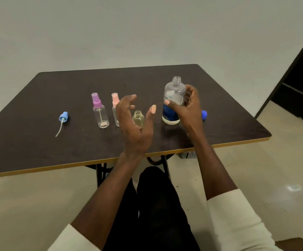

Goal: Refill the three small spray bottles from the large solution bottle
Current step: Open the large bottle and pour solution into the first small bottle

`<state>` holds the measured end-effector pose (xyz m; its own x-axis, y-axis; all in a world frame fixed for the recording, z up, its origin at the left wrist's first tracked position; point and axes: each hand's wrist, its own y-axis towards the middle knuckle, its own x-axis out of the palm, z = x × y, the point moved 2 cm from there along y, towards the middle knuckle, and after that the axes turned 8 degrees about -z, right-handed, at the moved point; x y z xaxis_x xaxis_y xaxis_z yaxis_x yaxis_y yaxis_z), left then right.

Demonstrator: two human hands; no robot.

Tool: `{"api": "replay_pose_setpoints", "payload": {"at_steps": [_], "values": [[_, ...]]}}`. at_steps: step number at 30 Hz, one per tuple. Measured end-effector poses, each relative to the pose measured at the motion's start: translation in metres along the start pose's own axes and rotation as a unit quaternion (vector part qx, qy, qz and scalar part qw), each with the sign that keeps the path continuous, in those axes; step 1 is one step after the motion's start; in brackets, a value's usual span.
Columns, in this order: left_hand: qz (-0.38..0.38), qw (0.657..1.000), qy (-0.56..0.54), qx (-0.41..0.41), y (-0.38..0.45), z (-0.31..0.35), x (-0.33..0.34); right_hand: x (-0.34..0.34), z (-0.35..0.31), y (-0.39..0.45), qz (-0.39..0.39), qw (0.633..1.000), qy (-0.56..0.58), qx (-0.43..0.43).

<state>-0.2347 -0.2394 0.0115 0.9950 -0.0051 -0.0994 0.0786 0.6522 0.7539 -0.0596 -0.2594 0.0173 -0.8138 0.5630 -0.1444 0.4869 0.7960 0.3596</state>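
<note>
The big bottle point(173, 102) stands uncapped on the tabletop point(74, 153), right of centre, with the right hand point(186, 105) wrapped around its middle. Just left of it stands the open small bottle point(138, 119), already holding some liquid, with the left hand point(136, 122) hovering open around it, fingers spread, gripping nothing. Further left stand the pink-capped bottle point(114, 109) and the purple-capped bottle point(100, 111), still closed; the loose blue sprayer point(63, 118) lies well apart. The risk I see: the left hand's fingers could knock over the unsteadied open bottle, spilling it. A blue cap point(204, 115) lies behind the right hand.
</note>
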Motion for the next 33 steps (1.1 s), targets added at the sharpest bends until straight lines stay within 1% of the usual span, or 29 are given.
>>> {"api": "replay_pose_setpoints", "payload": {"at_steps": [2, 5, 9, 11, 13, 18, 23, 26, 33], "values": [[-0.063, 0.994, 0.003, -0.087, 0.002, -0.014, -0.013, 0.004, -0.002, 0.002, 0.009, 1.000, -0.006, -0.013], [-0.160, 0.969, -0.006, -0.187, 0.002, -0.029, -0.021, 0.006, -0.002, 0.005, 0.021, 0.999, -0.015, -0.029], [-0.207, 0.951, -0.004, -0.229, 0.003, -0.033, -0.020, 0.009, -0.002, 0.010, 0.042, 0.998, -0.024, -0.027], [-0.209, 0.946, 0.000, -0.246, 0.002, -0.034, -0.020, 0.009, -0.002, 0.011, 0.049, 0.998, -0.023, -0.026], [-0.198, 0.945, -0.009, -0.259, 0.001, -0.038, -0.022, 0.008, -0.005, 0.010, 0.034, 0.998, -0.036, -0.033], [-0.190, 0.943, -0.042, -0.270, -0.002, -0.042, -0.025, 0.012, -0.020, 0.002, -0.066, 0.990, -0.104, -0.074], [-0.183, 0.946, -0.058, -0.262, -0.004, -0.047, -0.025, 0.013, -0.033, -0.005, -0.148, 0.968, -0.187, -0.078], [-0.166, 0.947, -0.063, -0.266, -0.004, -0.050, -0.024, 0.014, -0.038, -0.007, -0.172, 0.957, -0.217, -0.082], [-0.163, 0.953, -0.055, -0.251, -0.005, -0.052, -0.023, 0.024, -0.041, -0.005, -0.216, 0.925, -0.298, -0.093]]}}
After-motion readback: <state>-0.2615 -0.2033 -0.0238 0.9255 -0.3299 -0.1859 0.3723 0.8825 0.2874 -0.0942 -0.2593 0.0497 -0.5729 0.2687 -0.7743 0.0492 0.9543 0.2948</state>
